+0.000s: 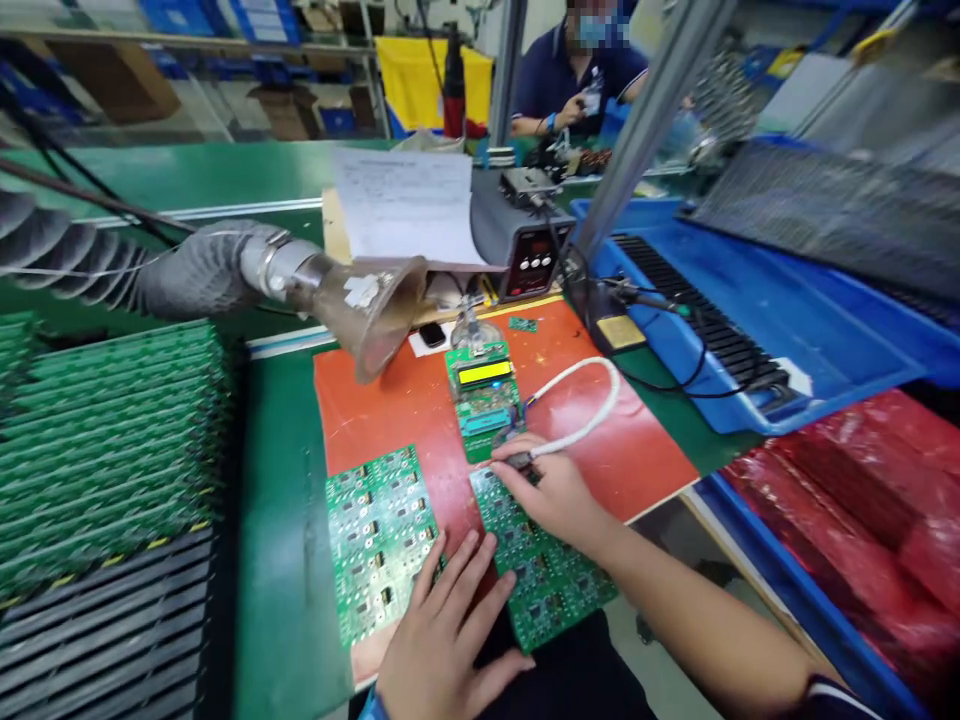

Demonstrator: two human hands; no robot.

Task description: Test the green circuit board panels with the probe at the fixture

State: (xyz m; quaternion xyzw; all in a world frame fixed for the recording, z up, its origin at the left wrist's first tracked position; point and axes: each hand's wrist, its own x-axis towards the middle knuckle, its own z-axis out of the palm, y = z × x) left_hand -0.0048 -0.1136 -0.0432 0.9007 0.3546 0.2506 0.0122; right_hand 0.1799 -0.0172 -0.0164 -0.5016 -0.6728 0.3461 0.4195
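My right hand [551, 490] pinches a dark probe head [517, 460] at the end of a white sleeved cable [600, 410]. Its tip is at the top edge of the right green circuit board panel [536, 570]; whether it touches I cannot tell. The cable loops back to a green tester board [484, 400] with a lit yellow display and a teal socket. With fingers spread, my left hand [450, 635] lies over the gap between the right panel and the left circuit board panel [382, 540]. Both panels rest on an orange mat [615, 450].
Upright green boards fill a black rack [112, 620] at left. A fume extraction funnel [382, 320] hangs over the mat. Behind are a soldering station [525, 240] and a paper sheet [412, 205]. Blue trays [847, 360] stand at right, and a person [562, 80] works opposite.
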